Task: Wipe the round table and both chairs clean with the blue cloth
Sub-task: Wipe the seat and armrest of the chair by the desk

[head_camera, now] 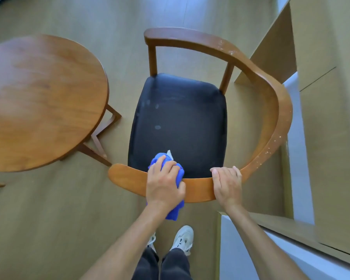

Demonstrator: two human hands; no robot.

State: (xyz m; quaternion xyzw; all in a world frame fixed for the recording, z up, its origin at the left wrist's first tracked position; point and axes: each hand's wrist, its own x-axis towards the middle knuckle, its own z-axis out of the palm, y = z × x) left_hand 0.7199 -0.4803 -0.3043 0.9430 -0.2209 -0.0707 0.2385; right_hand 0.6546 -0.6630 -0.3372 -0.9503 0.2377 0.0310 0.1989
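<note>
1 head camera looks steeply down, close above the chair (178,122).

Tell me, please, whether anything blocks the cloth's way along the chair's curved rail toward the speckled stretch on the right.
Yes: the right hand grips the rail just right of the blue cloth held by the left hand. Beyond it, nothing visible lies on the rail before the white specks.
</note>
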